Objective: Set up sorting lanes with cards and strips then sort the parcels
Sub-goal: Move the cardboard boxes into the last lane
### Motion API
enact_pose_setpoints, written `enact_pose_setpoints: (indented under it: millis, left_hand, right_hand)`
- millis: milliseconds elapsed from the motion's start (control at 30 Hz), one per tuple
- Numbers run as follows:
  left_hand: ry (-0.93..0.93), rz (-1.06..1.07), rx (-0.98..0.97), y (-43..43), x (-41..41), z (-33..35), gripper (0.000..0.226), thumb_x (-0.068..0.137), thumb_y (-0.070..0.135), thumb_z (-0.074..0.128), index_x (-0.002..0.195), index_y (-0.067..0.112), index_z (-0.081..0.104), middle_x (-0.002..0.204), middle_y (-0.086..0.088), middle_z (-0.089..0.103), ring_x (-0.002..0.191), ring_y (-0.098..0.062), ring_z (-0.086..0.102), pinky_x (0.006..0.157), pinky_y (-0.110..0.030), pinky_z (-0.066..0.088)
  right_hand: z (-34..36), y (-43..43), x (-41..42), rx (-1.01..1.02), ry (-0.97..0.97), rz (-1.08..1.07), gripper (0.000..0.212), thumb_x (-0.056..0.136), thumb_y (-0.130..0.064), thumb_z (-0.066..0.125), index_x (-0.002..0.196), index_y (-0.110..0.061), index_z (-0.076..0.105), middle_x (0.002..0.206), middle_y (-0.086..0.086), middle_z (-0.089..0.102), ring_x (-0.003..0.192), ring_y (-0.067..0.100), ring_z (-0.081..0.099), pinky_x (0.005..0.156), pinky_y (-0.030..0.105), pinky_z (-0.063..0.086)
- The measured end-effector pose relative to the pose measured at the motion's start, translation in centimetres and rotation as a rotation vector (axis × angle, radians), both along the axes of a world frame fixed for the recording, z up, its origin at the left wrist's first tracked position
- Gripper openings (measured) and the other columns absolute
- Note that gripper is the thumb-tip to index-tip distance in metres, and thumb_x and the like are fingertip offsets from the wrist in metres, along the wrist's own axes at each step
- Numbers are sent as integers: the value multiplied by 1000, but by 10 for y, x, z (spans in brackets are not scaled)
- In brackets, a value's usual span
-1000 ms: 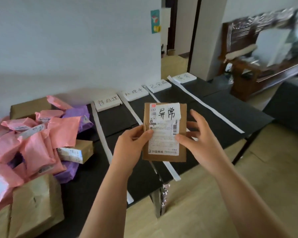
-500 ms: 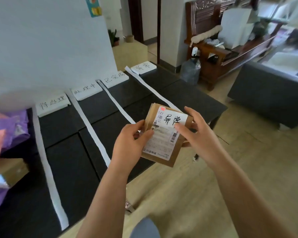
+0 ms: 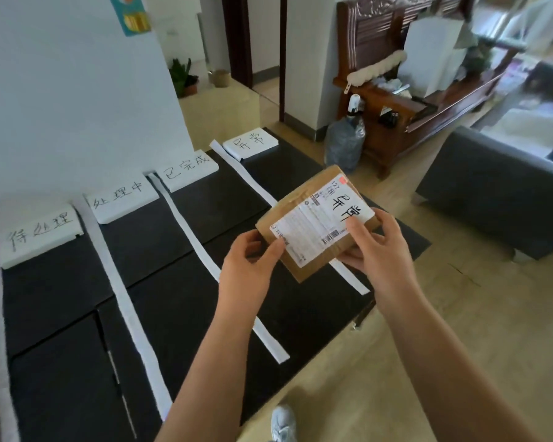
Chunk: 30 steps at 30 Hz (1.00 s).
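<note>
Head view: a brown cardboard parcel (image 3: 300, 202) is held up just right of centre, tilted so its long side runs from 8 o'clock to 2 o'clock. It hangs over the right end of the black surface (image 3: 61, 282) and hides the middle of the rightmost strip (image 3: 249, 178). A printed shipping label (image 3: 310, 231) covers most of its top face. A white note (image 3: 342, 202) with two handwritten characters sits at its 2 o'clock end.

The left hand (image 3: 246, 266) pinches the parcel's 8 o'clock corner, with the thumb on the label and the fingers curled at the edge. The right hand (image 3: 380, 250) grips the 4 o'clock side, with the thumb pressed on the note and the fingers curled underneath.

Four white handwritten cards (image 3: 122, 199) lie along the wall edge of the surface, running from 9 o'clock towards 12 o'clock. The last card (image 3: 249, 143), at 12 o'clock, bears the same two characters as the note. White paper strips (image 3: 125, 307) run from between the cards to the near edge.

At 1 o'clock a large water bottle (image 3: 344, 145) stands on the floor beside a carved wooden bench (image 3: 396, 100). A grey sofa (image 3: 492, 199) is at 3 o'clock, and a white shoe (image 3: 283, 422) shows at 6 o'clock.
</note>
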<state>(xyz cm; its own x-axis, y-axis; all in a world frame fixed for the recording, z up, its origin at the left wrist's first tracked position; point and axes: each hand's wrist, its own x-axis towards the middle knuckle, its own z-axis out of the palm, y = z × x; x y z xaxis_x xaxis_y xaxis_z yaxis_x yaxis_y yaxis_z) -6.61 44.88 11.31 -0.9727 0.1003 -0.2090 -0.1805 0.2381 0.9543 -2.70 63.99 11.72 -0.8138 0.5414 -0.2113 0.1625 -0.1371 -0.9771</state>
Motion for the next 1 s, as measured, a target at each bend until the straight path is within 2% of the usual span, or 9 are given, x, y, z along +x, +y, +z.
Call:
enact_pose_setpoints:
  millis: [100, 200, 300, 367, 500, 633, 767, 867, 1000]
  left_hand:
    - [-22, -17, 33, 16, -29, -8, 43, 88, 39, 69, 128, 37, 55, 107, 16, 70, 96, -3, 69, 80, -25, 56]
    - [-66, -15, 65, 27, -52, -15, 45, 91, 33, 67, 134, 34, 56, 114, 13, 70, 106, -8, 67, 91, -34, 56]
    - [-142, 64, 119, 38, -77, -23, 43, 92, 30, 66, 134, 30, 56, 111, 12, 72, 105, -10, 69, 87, -30, 57]
    - [-199, 132, 137, 47, -94, -27, 40, 93, 29, 66, 132, 25, 57, 110, 9, 72, 102, -11, 70, 85, -27, 56]
    - [-216, 161, 71, 75, -131, -37, 39, 93, 25, 65, 132, 26, 59, 113, 10, 68, 107, -11, 65, 94, -34, 54]
    - [-208, 214, 29, 107, -180, -46, 53, 93, 25, 66, 143, 32, 47, 124, 11, 61, 117, -11, 56, 104, -40, 49]
    - [-233, 272, 5, 142, -238, -58, 58, 94, 24, 65, 147, 34, 42, 124, 11, 58, 114, -10, 54, 102, -39, 49]
    - [-255, 314, -22, 166, -284, -75, 59, 95, 27, 64, 148, 31, 40, 132, 5, 57, 117, -13, 56, 90, -32, 53]
    - [-263, 389, -65, 190, -340, -95, 54, 93, 32, 65, 142, 24, 44, 124, 10, 58, 93, -4, 57, 63, -16, 41]
  right_hand:
    - [-10, 12, -28, -15, -58, -19, 24, 94, -31, 66, 112, -40, 53, 95, -10, 76, 87, 11, 75, 73, 36, 62]
    - [-21, 21, -51, 68, -143, -2, 21, 94, -36, 66, 111, -41, 55, 96, -14, 75, 88, 3, 73, 73, 27, 60]
    - [-33, 35, -79, 136, -202, -2, 16, 93, -40, 66, 107, -40, 58, 95, -18, 72, 89, 1, 69, 75, 22, 55]
    - [-42, 46, -101, 162, -232, 4, 17, 93, -41, 65, 108, -36, 59, 97, -16, 72, 92, 4, 69, 78, 24, 55]
    - [-57, 68, -151, 195, -278, 35, 43, 93, -38, 66, 132, -27, 51, 116, -8, 67, 104, 10, 65, 92, 38, 56]
    - [-72, 91, -210, 230, -298, 158, 48, 94, -32, 65, 138, -25, 47, 128, -5, 63, 115, 14, 61, 100, 45, 52]
    - [-83, 124, -283, 275, -303, 285, 49, 96, -31, 64, 141, -24, 47, 135, -2, 59, 120, 18, 58, 102, 44, 50]
    - [-97, 149, -339, 338, -297, 366, 50, 97, -33, 62, 143, -24, 47, 139, 0, 56, 123, 19, 56, 98, 38, 50]
    - [-122, 167, -409, 396, -283, 466, 49, 97, -32, 61, 143, -23, 47, 136, -3, 58, 111, 10, 58, 76, 21, 43]
